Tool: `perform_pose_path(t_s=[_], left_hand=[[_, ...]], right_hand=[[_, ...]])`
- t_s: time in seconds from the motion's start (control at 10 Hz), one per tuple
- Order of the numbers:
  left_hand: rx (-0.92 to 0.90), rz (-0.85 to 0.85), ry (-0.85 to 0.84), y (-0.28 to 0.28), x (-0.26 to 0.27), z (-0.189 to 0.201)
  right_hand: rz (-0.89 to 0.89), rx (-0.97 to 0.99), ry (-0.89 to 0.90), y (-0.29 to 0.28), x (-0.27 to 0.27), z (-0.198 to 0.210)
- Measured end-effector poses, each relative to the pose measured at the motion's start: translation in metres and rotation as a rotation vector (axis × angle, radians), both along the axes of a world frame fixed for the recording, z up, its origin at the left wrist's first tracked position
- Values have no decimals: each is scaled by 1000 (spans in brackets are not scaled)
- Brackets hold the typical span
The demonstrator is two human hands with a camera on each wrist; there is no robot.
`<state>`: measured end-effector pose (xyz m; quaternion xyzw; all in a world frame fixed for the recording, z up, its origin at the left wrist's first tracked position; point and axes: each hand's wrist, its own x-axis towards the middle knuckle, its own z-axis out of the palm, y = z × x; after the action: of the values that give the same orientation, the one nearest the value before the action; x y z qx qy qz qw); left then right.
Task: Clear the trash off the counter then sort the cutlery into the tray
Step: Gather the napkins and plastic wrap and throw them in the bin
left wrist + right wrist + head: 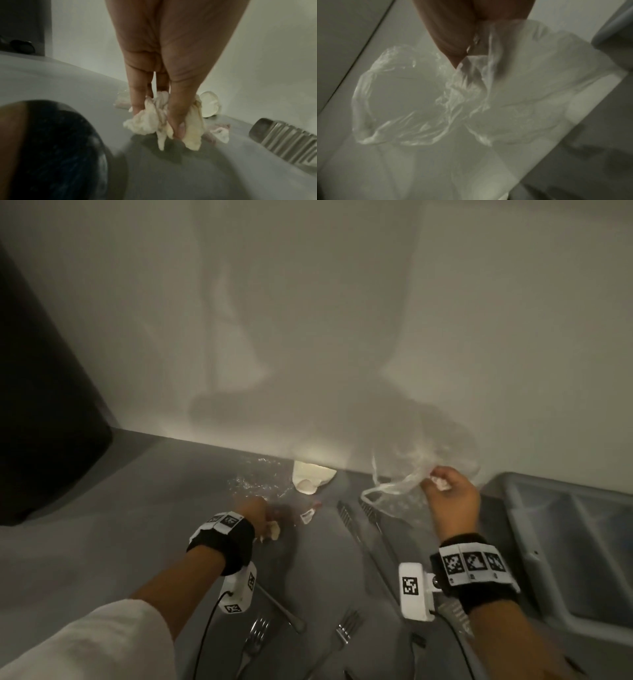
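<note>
My left hand [262, 517] pinches a crumpled cream napkin [154, 119] just above the grey counter [137, 508]. My right hand [445, 494] grips a clear plastic bag [394, 484] lifted near the wall, and a small white scrap shows between its fingers. The bag [419, 101] hangs open below that hand [462, 40] in the right wrist view. A crushed paper cup [311, 479] lies by the wall, with clear wrap [253, 481] and a small scrap [306, 517] nearby. Tongs [359, 525] and forks [346, 628] lie on the counter. The grey cutlery tray [534, 542] stands at the right.
A dark bin-like object [44, 405] stands at the far left against the white wall [308, 320]. A spoon handle [284, 611] and another fork [255, 638] lie near the front, under my wrists.
</note>
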<state>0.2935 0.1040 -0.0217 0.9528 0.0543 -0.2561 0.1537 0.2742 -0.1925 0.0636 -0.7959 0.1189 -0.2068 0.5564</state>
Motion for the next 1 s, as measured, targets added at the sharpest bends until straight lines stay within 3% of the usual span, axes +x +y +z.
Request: perform_pose_path(t_s=[0.1, 0.2, 0.3, 0.4, 0.5, 0.6, 0.7, 0.9, 1.0], left_hand=[[-102, -23, -60, -1, 3, 10], [-345, 51, -220, -6, 14, 30], [-514, 154, -321, -7, 30, 43], [-420, 138, -286, -10, 46, 42], [-312, 19, -203, -31, 57, 33], [-139, -106, -66, -54, 68, 14], [-80, -154, 1, -66, 72, 0], [-71, -161, -211, -71, 66, -9], [-591, 104, -216, -67, 43, 4]], right_hand=[[-15, -60, -26, -22, -18, 2], [5, -78, -35, -38, -35, -10], [17, 17, 7, -47, -48, -19], [-2, -40, 56, -53, -55, -31], [-2, -167, 112, -50, -63, -33], [-19, -166, 134, -42, -68, -26], [-7, -168, 158, -40, -69, -28], [-68, -229, 239, -56, -80, -23], [-116, -280, 201, -70, -94, -15]])
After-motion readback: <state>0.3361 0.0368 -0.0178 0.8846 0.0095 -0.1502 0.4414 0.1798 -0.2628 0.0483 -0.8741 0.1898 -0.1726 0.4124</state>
